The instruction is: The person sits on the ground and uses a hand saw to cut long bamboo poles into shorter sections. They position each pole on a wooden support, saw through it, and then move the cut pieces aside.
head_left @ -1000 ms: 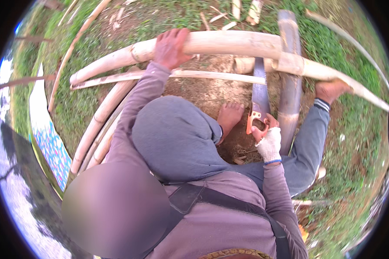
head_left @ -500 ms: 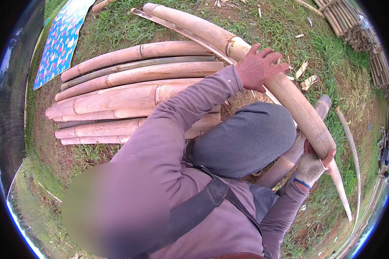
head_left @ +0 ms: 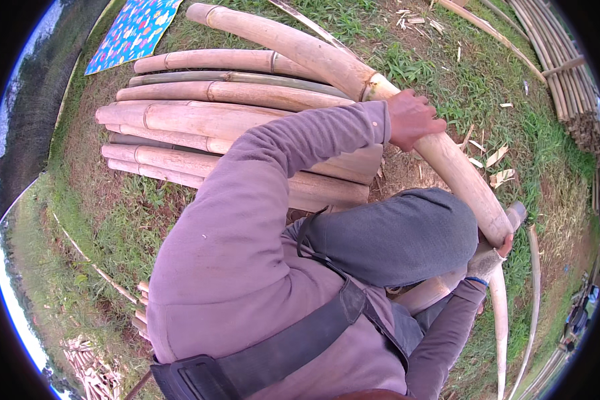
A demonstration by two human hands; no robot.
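Note:
A thick, pale bamboo pole (head_left: 447, 155) slants from the upper middle down to the right, past my bent knee. My left hand (head_left: 413, 120), bare, is wrapped over it just below a joint ring. Near the pole's lower end is my right hand (head_left: 490, 259) in a whitish glove. Its fingertips curl round the end; the palm side is hidden. A thin bamboo strip (head_left: 500, 327) runs down from beside the right hand, though whether that hand holds it too cannot be seen. Under the pole's lower end lies a greyer bamboo log (head_left: 433, 291), partly covered by my leg.
Several bamboo lengths (head_left: 193, 119) lie side by side on the grass to the left. Wood chips (head_left: 499, 157) are scattered right of the pole. A bundle of poles (head_left: 560, 63) lies at the far right, a blue patterned sheet (head_left: 130, 37) at the upper left, another strip (head_left: 535, 293) at right.
My left hand's fingers were spread on the bamboo pole; now they are curled round it. The view has shifted, and the right hand still holds the lower end.

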